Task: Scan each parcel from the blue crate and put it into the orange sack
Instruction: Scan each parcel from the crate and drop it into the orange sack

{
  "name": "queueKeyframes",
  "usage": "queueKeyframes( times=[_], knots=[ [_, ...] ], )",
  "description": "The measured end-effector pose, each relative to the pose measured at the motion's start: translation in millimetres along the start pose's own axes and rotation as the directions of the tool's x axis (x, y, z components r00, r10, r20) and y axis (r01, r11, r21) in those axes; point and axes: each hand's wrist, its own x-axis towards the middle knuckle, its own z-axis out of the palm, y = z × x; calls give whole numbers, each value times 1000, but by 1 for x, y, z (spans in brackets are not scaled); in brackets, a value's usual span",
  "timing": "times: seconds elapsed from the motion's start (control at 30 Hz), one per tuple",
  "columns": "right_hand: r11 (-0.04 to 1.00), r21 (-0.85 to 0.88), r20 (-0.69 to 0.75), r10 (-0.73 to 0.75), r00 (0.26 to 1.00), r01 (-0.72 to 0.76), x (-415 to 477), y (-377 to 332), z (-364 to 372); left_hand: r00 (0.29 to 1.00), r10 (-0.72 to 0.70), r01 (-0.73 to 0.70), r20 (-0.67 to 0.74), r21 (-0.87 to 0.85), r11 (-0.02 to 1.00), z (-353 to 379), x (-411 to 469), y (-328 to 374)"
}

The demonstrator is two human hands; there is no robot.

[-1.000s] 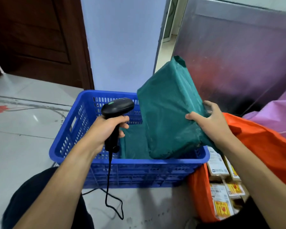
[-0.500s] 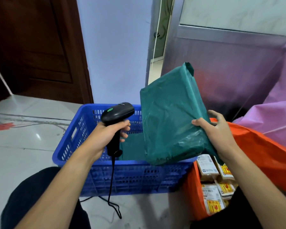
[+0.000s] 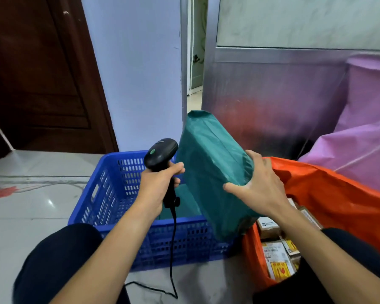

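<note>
My right hand (image 3: pixel 258 185) grips a large green plastic parcel (image 3: pixel 211 163) by its right side and holds it tilted above the right end of the blue crate (image 3: pixel 110 194). My left hand (image 3: pixel 156 185) grips the handle of a black barcode scanner (image 3: pixel 160 151), whose head sits just left of the parcel's upper part. A second green parcel (image 3: pixel 185 202) lies inside the crate, partly hidden. The orange sack (image 3: pixel 329 194) stands open at the right, holding several brown boxes with yellow and red labels (image 3: pixel 276 260).
The scanner's black cable (image 3: pixel 172 260) hangs down over the crate's front wall to the grey floor. A purple sack (image 3: pixel 364 132) leans behind the orange one against a metal panel (image 3: pixel 272 95). A dark wooden door (image 3: pixel 37 73) stands at the left. My dark-clothed knees frame the bottom.
The parcel has turned and swung right and down, its lower end now over the crate's right corner beside the sack. The scanner has come closer to the parcel. The view tilted upward.
</note>
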Motion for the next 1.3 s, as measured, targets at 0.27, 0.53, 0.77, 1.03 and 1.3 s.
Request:
queueKeyframes(
  times=[0.27, 0.53, 0.77, 1.03, 1.3],
  knots=[
    [989, -147, -14, -33, 999, 31, -10, -23, 19, 990, 124, -111, -60, 189, 976, 30, -7, -20],
    [995, -91, 58, -42, 997, 47, 11, -15, 16, 999, 39, -38, -2, 186, 982, 53, -2, -30],
    [838, 543, 54, -87, 995, 44, 32, 15, 22, 997, -76, 78, -22, 83, 993, 64, 15, -24],
    [717, 693, 18, -121, 992, 75, 13, -7, 49, 979, -202, 202, 29, 4, 979, 29, 25, -18],
    [627, 778, 120, -84, 989, -41, 14, -32, 78, 963, -266, 269, 41, -153, 951, -23, 32, -25]
  ],
)
